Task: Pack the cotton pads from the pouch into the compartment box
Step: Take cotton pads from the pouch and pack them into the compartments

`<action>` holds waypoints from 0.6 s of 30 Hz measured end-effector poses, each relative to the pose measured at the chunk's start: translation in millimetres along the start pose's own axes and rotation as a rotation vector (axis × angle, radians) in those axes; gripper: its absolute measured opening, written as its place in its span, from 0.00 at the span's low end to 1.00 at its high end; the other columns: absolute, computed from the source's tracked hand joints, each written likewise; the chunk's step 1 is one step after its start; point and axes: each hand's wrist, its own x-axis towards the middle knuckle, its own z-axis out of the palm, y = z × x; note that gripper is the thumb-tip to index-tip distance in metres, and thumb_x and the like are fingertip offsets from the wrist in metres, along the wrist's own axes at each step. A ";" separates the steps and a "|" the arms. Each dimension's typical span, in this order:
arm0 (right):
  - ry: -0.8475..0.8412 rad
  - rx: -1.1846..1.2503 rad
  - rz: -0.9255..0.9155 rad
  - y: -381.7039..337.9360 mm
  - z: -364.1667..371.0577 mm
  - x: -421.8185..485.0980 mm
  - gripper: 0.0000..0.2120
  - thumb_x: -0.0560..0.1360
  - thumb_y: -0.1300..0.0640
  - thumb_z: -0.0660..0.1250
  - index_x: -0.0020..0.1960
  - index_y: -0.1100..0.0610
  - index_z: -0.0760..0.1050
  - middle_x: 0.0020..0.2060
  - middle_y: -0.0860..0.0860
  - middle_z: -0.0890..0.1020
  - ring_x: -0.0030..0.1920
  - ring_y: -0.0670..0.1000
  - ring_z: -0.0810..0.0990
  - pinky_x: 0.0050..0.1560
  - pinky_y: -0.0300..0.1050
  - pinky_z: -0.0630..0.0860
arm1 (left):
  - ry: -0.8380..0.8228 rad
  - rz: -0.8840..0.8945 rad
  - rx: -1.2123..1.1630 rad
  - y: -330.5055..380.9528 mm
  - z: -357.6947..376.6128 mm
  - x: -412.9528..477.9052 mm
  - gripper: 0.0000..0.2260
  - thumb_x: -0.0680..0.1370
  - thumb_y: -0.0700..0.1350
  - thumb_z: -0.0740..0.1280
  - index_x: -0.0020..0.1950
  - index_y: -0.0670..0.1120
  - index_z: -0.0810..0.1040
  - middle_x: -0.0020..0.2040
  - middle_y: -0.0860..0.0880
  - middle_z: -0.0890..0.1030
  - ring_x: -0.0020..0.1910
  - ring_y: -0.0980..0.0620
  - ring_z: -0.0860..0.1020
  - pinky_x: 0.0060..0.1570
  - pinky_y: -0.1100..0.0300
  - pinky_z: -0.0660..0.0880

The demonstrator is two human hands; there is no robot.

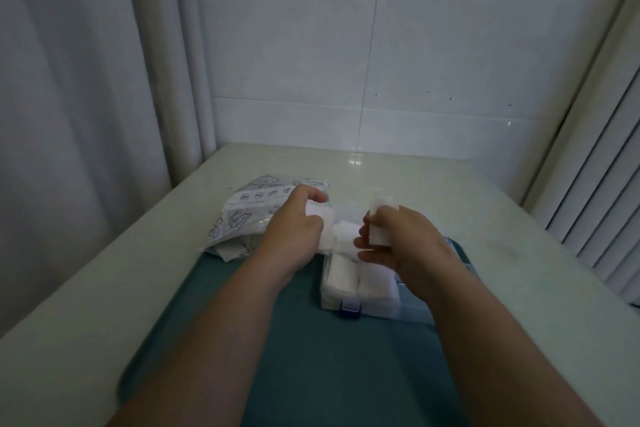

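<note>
The cotton pads (379, 230) look feather-light, soft and squashy, and are best pinched across the stack's flat faces. The right hand (405, 243) pinches a small stack above the compartment box (360, 293), clear rigid plastic, whose 2 near cells already hold white pads. The left hand (294, 232) curls its fingers (317, 196) round more pads at the crinkly printed pouch (246, 215), left of the box on the pale tabletop (450, 184).

The left forearm (214, 322) and right forearm (485, 340) are bare along all their visible length, smooth and rounded. Each narrows at the wrist into a bare hand: left hand (294, 229), right hand (398, 239). Their outlines are slightly blurred.
</note>
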 end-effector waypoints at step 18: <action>0.008 -0.170 -0.200 12.6 1.4 9.1 0.04 0.76 0.63 0.68 0.49 0.58 0.80 0.43 0.55 0.84 0.42 0.53 0.85 0.42 0.46 0.83 | 0.042 0.031 -0.203 -15.1 9.9 0.8 0.16 0.74 0.35 0.67 0.52 0.57 0.74 0.46 0.51 0.85 0.45 0.50 0.84 0.46 0.49 0.82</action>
